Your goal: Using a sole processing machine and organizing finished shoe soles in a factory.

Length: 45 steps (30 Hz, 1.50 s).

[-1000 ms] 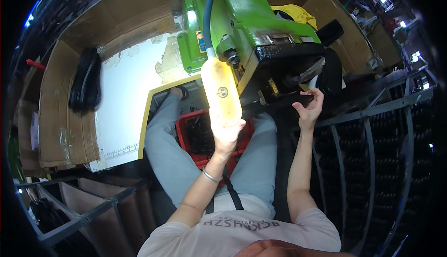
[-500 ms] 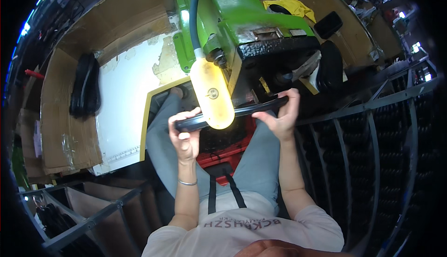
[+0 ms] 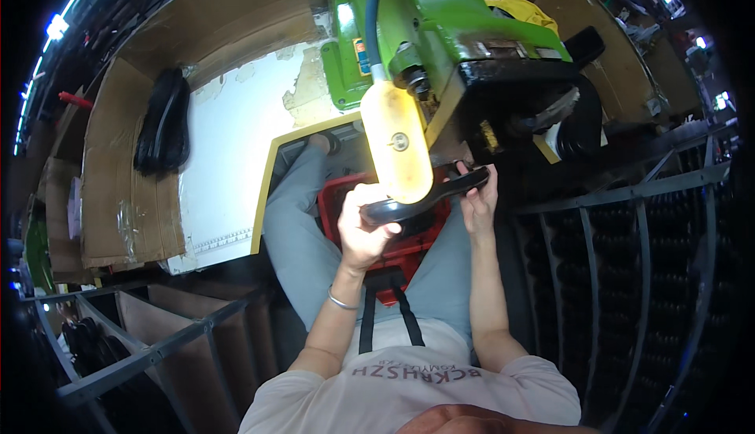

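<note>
A glossy black shoe sole is held between my two hands, below the head of a green machine. Around its left end closes my left hand, thumb along the near edge. At the other end the fingers of my right hand grip the sole. A yellow oblong lamp hangs in front and hides a part of the sole's far edge. Several more black soles stand stacked on the white tabletop to the left.
Cardboard walls surround the table's left side. More dark soles lie right of the machine, near a yellow cloth. Metal racks flank me: a left rack with brown dividers and a right rack. Something red is under my hands.
The sole has turned from edge-on to show more of its broad face. My left hand has shifted right, closer to my right hand. The whole view has swung slightly.
</note>
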### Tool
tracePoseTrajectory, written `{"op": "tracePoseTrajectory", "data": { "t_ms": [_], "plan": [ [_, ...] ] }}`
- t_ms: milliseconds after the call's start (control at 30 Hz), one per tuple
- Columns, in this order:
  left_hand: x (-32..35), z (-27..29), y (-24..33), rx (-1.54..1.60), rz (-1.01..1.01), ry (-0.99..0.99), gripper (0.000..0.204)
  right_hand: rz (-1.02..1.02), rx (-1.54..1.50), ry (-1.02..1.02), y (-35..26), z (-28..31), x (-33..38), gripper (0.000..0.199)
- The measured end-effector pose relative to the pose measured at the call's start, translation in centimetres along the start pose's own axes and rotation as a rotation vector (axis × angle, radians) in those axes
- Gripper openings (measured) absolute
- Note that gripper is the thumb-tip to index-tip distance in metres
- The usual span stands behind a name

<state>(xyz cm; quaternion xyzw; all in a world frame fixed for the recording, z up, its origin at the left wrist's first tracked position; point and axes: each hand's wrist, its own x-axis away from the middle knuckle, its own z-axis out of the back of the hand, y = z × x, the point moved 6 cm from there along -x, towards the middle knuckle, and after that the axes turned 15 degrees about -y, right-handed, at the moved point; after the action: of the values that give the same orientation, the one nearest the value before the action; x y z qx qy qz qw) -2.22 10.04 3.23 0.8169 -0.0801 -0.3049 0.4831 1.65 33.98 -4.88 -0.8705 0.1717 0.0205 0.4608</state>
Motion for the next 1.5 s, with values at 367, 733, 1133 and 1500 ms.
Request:
{"op": "tracePoseTrajectory", "data": {
  "t_ms": [367, 733, 1133, 1500],
  "plan": [
    [-3.0, -4.1, -1.2, -0.316, 0.055, 0.102, 0.065, -0.047, -0.29, 0.028, 4.4, 1.8, 0.1, 0.075],
    [-2.3, -1.8, -1.5, -0.072, -0.01, 0.146, 0.054, 0.315, 0.49, 0.312, -8.9, 0.6, -0.8, 0.084],
    [2.7, 8.6, 1.4, 0.438, -0.162, 0.184, 0.056, 0.183, 0.825, -0.013, -3.8, -11.1, 0.2, 0.101],
    [-1.0, -4.0, 5.9, -0.726, -0.013, -0.29, 0.036, -0.038, 0.495, -0.422, -4.9, -13.9, 3.0, 0.054]
  ]
}}
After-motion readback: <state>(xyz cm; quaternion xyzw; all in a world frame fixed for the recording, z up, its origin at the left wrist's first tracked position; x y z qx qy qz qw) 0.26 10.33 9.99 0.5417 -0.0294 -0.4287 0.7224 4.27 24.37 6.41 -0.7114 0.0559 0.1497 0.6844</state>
